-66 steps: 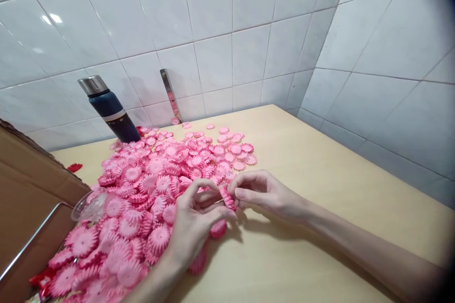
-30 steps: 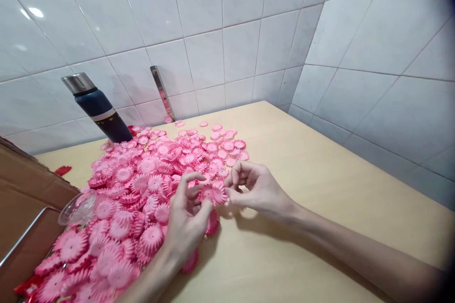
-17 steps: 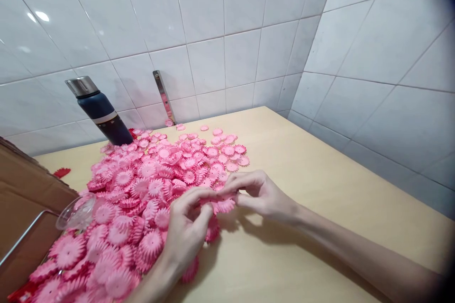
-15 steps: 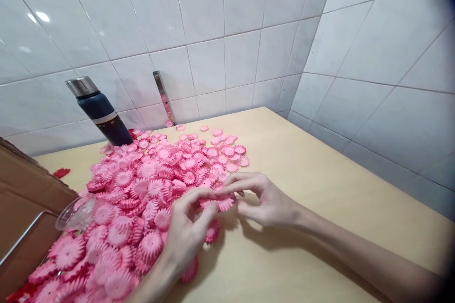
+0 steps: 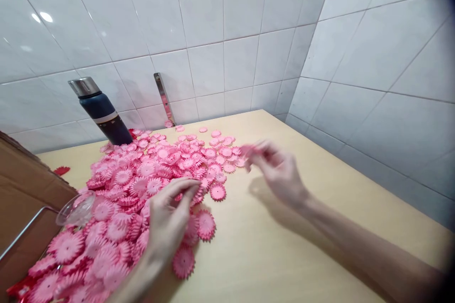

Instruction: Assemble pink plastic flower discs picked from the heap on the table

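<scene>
Now the left hand (image 5: 167, 220) is resting on the near edge of the heap of pink flowers (image 5: 142, 184), its fingers curled loosely over the ruffled pieces, thumb and forefinger pinching lightly at one flower. Each flower is a small round disc of thin pleated material with a scalloped, toothed rim and a paler centre; they are lying in overlapping layers. The right hand (image 5: 279, 170) is hovering off the heap's far right edge, blurred; something pink is showing at its fingertips (image 5: 254, 154), but whether they are gripping it cannot be told.

Beyond the heap a dark blue flask (image 5: 101, 113) with a metal cap is standing against the glossy white tiled wall (image 5: 213, 19). Left of the heap a brown cardboard box (image 5: 24, 184) and a clear plastic cup (image 5: 76, 206) are sitting. Right of the heap the smooth pale wooden table (image 5: 320, 227) is lying bare up to the wall corner.

Half a second ago both hands were meeting over one flower at the heap's near edge; since then the right hand has swung up and away, and loose flowers are lying where they met.
</scene>
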{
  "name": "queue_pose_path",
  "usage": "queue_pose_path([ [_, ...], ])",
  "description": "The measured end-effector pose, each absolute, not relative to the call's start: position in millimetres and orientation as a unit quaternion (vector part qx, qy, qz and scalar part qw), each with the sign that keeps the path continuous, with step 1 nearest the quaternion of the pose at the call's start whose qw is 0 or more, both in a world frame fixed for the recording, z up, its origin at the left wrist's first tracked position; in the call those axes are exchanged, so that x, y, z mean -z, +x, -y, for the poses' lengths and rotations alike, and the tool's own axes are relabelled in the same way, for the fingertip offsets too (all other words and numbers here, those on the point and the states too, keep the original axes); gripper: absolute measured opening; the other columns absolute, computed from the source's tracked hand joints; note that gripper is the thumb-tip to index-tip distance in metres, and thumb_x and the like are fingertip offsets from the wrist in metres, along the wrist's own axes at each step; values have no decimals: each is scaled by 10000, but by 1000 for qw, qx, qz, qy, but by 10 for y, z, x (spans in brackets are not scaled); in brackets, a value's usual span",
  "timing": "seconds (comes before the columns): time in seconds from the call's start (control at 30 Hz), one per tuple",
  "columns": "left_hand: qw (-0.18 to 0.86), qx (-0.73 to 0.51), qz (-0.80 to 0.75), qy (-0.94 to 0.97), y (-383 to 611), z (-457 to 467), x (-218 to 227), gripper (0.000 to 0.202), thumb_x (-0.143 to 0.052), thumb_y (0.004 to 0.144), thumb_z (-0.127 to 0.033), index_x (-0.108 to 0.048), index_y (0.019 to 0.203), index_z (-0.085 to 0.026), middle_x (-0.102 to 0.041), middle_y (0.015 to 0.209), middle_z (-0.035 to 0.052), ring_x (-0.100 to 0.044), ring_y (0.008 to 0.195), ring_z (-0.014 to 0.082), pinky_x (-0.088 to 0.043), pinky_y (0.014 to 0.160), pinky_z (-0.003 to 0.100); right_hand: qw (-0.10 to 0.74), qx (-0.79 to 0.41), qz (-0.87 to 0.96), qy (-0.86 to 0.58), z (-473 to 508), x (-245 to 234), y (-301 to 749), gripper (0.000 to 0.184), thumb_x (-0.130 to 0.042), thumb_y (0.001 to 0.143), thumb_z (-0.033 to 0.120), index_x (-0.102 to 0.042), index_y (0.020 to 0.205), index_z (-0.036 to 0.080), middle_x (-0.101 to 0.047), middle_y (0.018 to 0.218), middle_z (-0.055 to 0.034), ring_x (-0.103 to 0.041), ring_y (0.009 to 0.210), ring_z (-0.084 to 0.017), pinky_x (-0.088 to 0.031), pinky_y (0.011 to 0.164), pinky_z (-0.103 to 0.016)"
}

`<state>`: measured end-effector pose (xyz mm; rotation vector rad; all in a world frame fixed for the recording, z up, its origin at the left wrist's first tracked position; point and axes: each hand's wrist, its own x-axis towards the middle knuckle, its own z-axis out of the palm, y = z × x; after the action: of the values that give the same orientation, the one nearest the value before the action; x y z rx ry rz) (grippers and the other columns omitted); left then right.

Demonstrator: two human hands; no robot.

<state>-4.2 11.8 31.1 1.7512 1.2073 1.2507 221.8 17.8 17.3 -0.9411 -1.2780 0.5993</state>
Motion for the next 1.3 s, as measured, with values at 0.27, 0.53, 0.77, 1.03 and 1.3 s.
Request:
queue_pose_path([
  [0.27,302,-383,-423,763,5,-228,-518,187,-545,878,-255,-714,930,-193,-675,1015,53,-617,958,174,-488,826,262,597,-458,517,-408,-266,-76,2190,308,-783,679,316,-586,867,172,-669,846,-51,-624,773,-159,-501,712,-301],
  [0.53,296,-292,-343,842,353,-526,-501,333,-553,861,-440,-720,800,-158,-691,809,61,-606,770,172,-455,713,279,513,-462,586,-424,-195,26,2155,277,-715,744,398,-672,792,128,-664,776,-53,-585,696,-135,-443,612,-244],
  [0.77,367,-255,-330,832,354,-506,-413,364,-602,808,-480,-699,776,-130,-667,729,61,-592,657,148,-450,623,258,474,-427,631,-442,-126,32,2157,320,-706,750,399,-611,611,127,-557,562,-7,-476,518,-90,-346,478,-218],
  [1.03,385,-238,-328,829,312,-522,-472,336,-669,752,-441,-711,778,-108,-675,690,56,-570,622,127,-399,540,221,560,-418,587,-409,-144,85,2121,224,-767,689,358,-708,779,162,-697,791,-39,-645,736,-150,-522,693,-275],
  [1.3,320,-248,-328,853,334,-494,-447,368,-629,781,-456,-713,729,-101,-657,632,57,-557,587,122,-374,531,227,569,-418,549,-447,-114,50,2120,432,-839,579,376,-562,852,188,-649,575,18,-635,570,-142,-504,530,-239],
])
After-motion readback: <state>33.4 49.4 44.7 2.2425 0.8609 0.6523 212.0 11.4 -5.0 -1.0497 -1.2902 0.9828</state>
